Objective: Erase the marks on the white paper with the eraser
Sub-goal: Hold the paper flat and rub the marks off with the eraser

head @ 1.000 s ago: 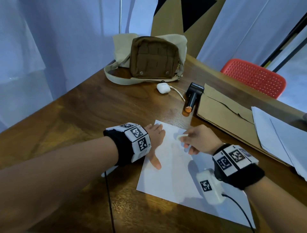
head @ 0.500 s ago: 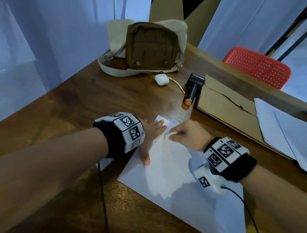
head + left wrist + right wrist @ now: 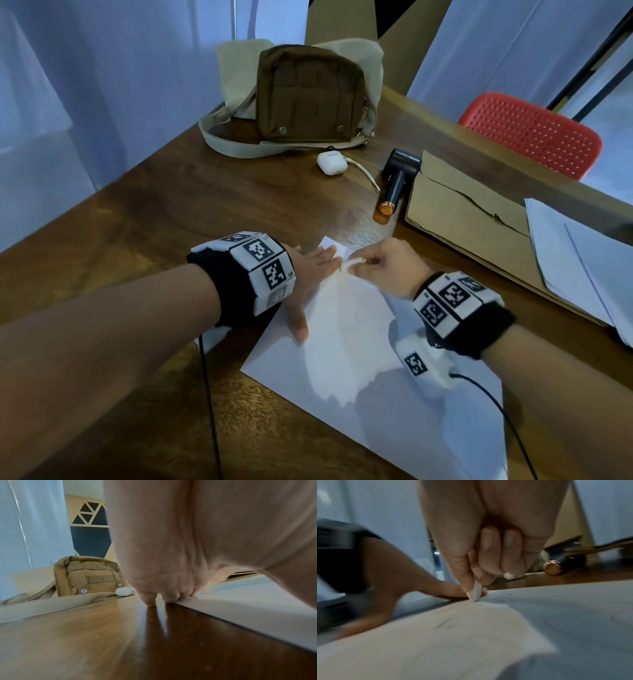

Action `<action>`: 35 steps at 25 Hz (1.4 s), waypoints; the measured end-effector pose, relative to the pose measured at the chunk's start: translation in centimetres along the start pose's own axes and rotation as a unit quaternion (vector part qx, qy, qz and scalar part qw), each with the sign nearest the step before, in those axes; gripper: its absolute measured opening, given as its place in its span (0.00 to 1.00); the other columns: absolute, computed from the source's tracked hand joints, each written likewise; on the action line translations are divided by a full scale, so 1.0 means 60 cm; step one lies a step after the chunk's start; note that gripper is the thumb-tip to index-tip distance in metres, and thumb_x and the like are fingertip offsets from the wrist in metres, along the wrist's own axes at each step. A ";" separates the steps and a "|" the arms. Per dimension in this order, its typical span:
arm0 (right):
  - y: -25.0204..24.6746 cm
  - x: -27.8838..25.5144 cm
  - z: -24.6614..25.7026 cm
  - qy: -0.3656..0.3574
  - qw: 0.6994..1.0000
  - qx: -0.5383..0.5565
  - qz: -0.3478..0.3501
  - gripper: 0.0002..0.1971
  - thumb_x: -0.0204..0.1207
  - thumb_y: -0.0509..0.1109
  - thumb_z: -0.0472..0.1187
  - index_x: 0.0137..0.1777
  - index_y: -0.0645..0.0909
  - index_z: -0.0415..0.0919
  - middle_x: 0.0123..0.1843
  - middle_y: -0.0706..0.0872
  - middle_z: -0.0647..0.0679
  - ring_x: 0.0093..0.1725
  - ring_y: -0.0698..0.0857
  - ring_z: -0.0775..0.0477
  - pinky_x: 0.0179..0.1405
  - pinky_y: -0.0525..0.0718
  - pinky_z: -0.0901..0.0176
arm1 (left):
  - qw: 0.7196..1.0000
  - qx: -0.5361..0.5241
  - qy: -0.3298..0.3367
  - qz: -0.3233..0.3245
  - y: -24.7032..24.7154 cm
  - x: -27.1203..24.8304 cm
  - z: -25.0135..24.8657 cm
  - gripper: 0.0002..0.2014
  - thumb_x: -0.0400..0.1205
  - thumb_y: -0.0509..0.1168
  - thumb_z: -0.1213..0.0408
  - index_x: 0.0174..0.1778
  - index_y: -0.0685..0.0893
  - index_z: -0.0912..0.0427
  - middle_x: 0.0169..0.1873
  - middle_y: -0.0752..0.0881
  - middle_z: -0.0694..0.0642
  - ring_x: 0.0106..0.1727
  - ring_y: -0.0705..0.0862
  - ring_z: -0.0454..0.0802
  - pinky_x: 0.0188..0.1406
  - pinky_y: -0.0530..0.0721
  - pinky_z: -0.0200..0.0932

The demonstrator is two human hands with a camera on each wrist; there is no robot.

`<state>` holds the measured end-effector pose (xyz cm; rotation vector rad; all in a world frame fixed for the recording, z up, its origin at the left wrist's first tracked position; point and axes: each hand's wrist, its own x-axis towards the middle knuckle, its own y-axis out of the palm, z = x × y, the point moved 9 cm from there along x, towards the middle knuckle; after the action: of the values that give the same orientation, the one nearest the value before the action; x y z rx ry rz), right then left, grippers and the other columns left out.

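Note:
A white paper [image 3: 342, 359] lies on the wooden table [image 3: 154, 212] in front of me. My left hand [image 3: 310, 274] lies flat with straight fingers on its far left edge, thumb spread onto the sheet. In the left wrist view the fingertips [image 3: 150, 600] press on the table and the paper [image 3: 248, 608] edge. My right hand [image 3: 383, 265] pinches a small white eraser [image 3: 352, 263] beside the left fingers, near the far corner. The right wrist view shows the eraser [image 3: 476, 592] tip touching the paper [image 3: 471, 642], with faint pencil marks [image 3: 443, 624] nearer the camera.
A brown pouch on a beige bag [image 3: 308, 92] stands at the back. A white earbud case [image 3: 331, 162], a dark handheld gadget with a copper end [image 3: 397, 181], a brown envelope [image 3: 472, 212] and more white sheets [image 3: 582, 257] lie to the right. A red chair [image 3: 534, 133] stands behind the table.
My right hand has slid the eraser left and toward the far corner, close to the left fingers. The left hand still presses the paper. The head view has shifted.

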<state>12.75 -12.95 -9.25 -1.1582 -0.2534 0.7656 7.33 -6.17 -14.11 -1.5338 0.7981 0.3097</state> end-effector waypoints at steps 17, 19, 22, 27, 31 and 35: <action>0.078 -0.087 0.036 -0.059 0.982 0.052 0.174 0.11 0.76 0.69 0.41 0.56 0.87 0.47 0.37 0.86 0.56 0.28 0.79 0.66 0.35 0.75 0.81 | 1.000 0.006 -0.009 0.003 0.005 0.008 0.005 0.66 0.68 0.76 0.45 0.80 0.27 0.57 0.80 0.27 0.55 0.82 0.29 0.51 0.81 0.36 0.56; 0.051 -0.040 0.016 -0.038 0.991 0.031 0.121 0.11 0.76 0.69 0.42 0.55 0.88 0.45 0.40 0.87 0.53 0.29 0.79 0.66 0.34 0.73 0.81 | 1.000 0.008 -0.003 0.007 0.003 0.005 0.003 0.65 0.68 0.75 0.45 0.80 0.27 0.58 0.81 0.28 0.55 0.82 0.30 0.52 0.81 0.37 0.57; 0.012 0.006 -0.006 0.008 1.000 0.010 0.006 0.13 0.77 0.68 0.42 0.59 0.86 0.44 0.45 0.90 0.47 0.30 0.77 0.64 0.29 0.69 0.81 | 1.000 -0.002 0.003 -0.002 -0.002 0.000 0.001 0.65 0.68 0.75 0.45 0.81 0.28 0.58 0.81 0.29 0.55 0.82 0.31 0.53 0.81 0.37 0.57; 0.081 -0.093 0.040 -0.057 0.987 0.028 0.148 0.10 0.76 0.67 0.38 0.54 0.88 0.39 0.43 0.90 0.41 0.27 0.76 0.63 0.35 0.73 0.81 | 1.000 0.002 -0.002 -0.001 0.002 0.005 0.000 0.65 0.68 0.76 0.46 0.80 0.28 0.59 0.81 0.28 0.56 0.82 0.30 0.53 0.80 0.36 0.56; 0.020 -0.027 -0.010 0.022 0.998 0.004 0.050 0.11 0.77 0.68 0.40 0.55 0.88 0.43 0.50 0.91 0.42 0.47 0.86 0.49 0.47 0.78 0.68 | 1.000 0.001 0.000 0.007 0.002 0.001 0.000 0.65 0.68 0.75 0.45 0.80 0.28 0.59 0.80 0.27 0.55 0.82 0.30 0.52 0.80 0.36 0.56; 0.031 -0.044 -0.005 0.007 0.999 0.013 0.038 0.12 0.77 0.67 0.38 0.57 0.87 0.43 0.52 0.91 0.43 0.47 0.87 0.51 0.52 0.79 0.63 | 1.000 -0.009 0.000 -0.001 -0.003 -0.003 -0.001 0.65 0.69 0.76 0.47 0.81 0.28 0.59 0.81 0.28 0.55 0.82 0.30 0.52 0.80 0.36 0.56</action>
<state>10.23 -14.59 -10.53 -1.1529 -0.1885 0.8261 7.26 -6.20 -13.85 -1.5507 0.7960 0.3173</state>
